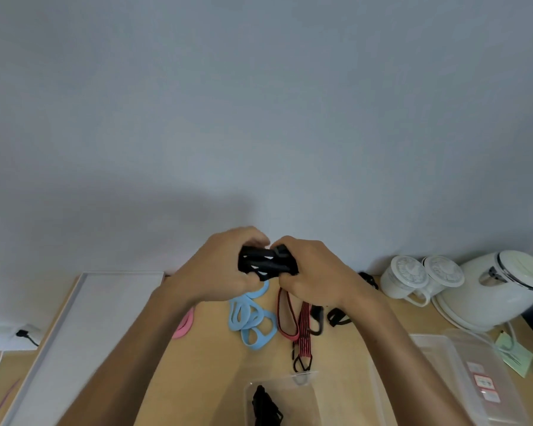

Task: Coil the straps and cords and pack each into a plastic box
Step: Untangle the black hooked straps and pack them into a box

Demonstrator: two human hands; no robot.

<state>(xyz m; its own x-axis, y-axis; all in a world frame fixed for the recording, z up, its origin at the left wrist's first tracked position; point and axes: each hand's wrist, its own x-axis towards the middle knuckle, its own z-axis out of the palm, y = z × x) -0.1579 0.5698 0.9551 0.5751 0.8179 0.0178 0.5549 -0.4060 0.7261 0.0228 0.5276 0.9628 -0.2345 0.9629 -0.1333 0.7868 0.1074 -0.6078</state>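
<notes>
Black strap (266, 262) sits coiled, pinched between my left grip (219, 272) and right grip (314, 272); one's in the plastic box (300, 402), blue loops (253, 318) and red cords (290, 316) wait.

Straps and cords loose, one box partly filled.
A black strap (266, 262) is bunched tight and raised at frame centre. Below it, blue straps (251, 321) lie looped, with a pink strap (183, 325) to their left and a red-and-black cord (303, 330) to their right. At bottom centre, a clear plastic box (302, 395) holds what may be a second black bundle (263, 404).
</notes>
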